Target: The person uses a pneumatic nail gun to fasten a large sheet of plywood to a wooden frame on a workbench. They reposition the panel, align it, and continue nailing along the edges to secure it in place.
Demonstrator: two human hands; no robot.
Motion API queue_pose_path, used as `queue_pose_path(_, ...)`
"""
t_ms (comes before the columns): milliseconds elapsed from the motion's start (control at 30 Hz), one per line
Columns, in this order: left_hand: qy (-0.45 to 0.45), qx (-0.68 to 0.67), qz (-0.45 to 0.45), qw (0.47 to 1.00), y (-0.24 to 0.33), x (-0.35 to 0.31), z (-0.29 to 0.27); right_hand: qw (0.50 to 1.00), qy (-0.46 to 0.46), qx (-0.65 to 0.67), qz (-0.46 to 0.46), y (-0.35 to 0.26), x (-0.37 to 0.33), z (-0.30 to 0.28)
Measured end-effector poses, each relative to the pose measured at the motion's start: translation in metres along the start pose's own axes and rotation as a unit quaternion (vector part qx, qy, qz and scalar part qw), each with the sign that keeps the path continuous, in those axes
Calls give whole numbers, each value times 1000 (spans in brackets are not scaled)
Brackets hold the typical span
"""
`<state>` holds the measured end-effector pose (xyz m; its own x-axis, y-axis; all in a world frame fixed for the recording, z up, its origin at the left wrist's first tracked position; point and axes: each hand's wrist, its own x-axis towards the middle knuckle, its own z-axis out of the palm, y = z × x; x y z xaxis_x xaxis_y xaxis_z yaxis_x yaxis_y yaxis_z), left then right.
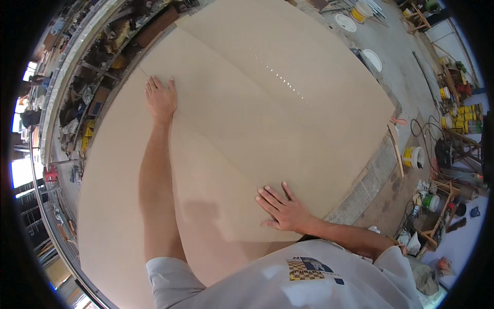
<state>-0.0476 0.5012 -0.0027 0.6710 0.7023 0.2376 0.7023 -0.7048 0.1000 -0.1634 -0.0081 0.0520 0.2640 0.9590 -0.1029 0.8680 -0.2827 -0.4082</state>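
A very large smooth beige sheet [309,139] spreads out in front of me and fills most of the head view. Faint straight lines or edges run across it, and a row of small bright reflections shows on its far part. My left hand [161,100] lies flat near its far left edge, fingers stretched forward beside a thin seam. Closer to my body, my right hand [285,210] rests palm down on the sheet with its fingers spread. Neither hand holds anything. What supports the sheet is mostly hidden beneath it.
Along the left stand metal rails [67,67] over shelves of clutter. To the right, on the floor, are a white-and-yellow bucket [413,157], a wooden strip [395,149], cables [429,129] and a round white lid [372,60]. Several yellow containers [467,118] are farther right.
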Motion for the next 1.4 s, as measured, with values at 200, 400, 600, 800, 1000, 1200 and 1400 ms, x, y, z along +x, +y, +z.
queue_pose_path(200, 10, 0, 3, 1000, 1, 0, 2, 999, 42, 30, -16, 6, -3, 0)
queue_pose_path(400, -15, 5, -8, 1000, -6, -15, -2, 942, 177, 64, 278, 78, 18, -53)
queue_pose_path(600, -7, 19, -64, 998, 30, -64, -32, 920, 140, 180, 317, 114, 41, -77)
queue_pose_path(800, 2, -98, -15, 995, 50, -123, -42, 867, 42, 349, 353, 146, 60, -115)
queue_pose_path(1000, 25, -91, -13, 995, 44, -122, -48, 890, 85, 309, 324, 163, 69, -96)
queue_pose_path(1200, 82, -206, -43, 974, 33, -121, -49, 868, 40, 450, 205, 100, 65, -187)
queue_pose_path(1400, 107, -301, -83, 944, 18, -127, -55, 984, 134, 69, 100, 19, 42, -195)
